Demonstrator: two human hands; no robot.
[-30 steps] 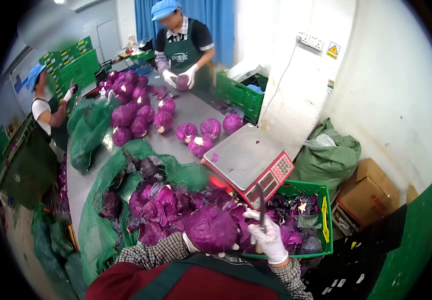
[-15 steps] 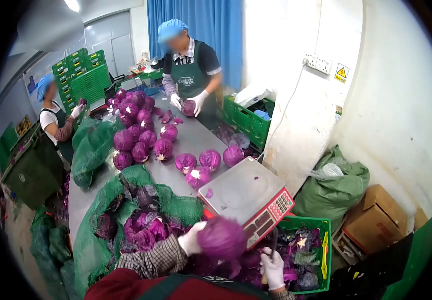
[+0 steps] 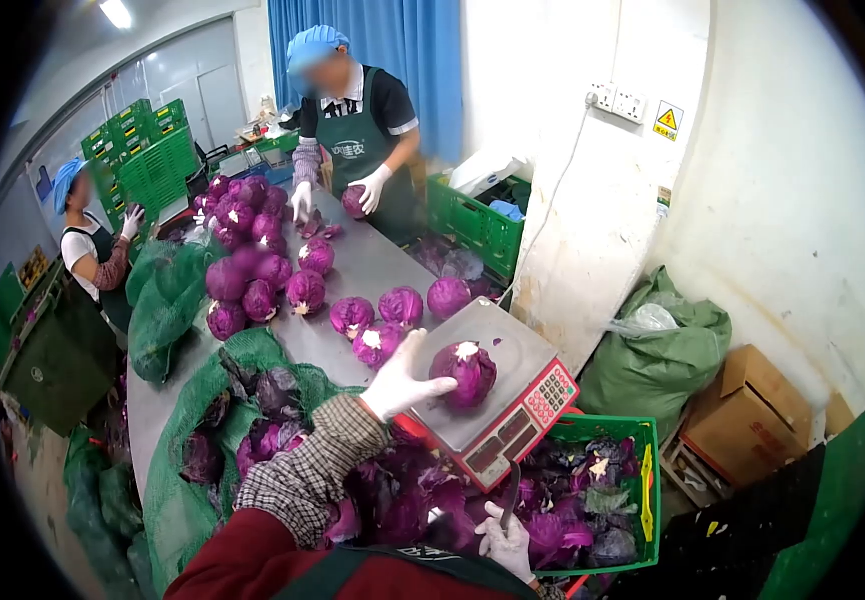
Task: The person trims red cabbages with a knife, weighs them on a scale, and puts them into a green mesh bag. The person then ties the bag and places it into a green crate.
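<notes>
A purple cabbage [image 3: 464, 374] rests on the metal plate of a red-framed scale [image 3: 513, 345], its pale cut stem facing up. My left hand [image 3: 403, 380], in a white glove, is beside it at the left, thumb and fingers spread, holding nothing. Lower down, my right hand [image 3: 506, 540], also gloved, is closed around a knife [image 3: 512, 488] whose dark curved blade points up. Loose purple leaves [image 3: 408, 500] lie below the scale. Several cabbages [image 3: 401, 306] sit on the table just behind the scale.
Green mesh [image 3: 188, 480] with cabbage leaves covers the table's left front. A green crate [image 3: 650, 480] of leaves stands right. Across the grey table [image 3: 348, 260], a co-worker [image 3: 358, 130] handles a cabbage near a large cabbage pile [image 3: 253, 215]. Another person [image 3: 93, 240] stands far left.
The cabbage that my left hand held has moved up and right onto the scale, and the hand has let go. The near co-worker's hands have moved apart. The view has shifted slightly.
</notes>
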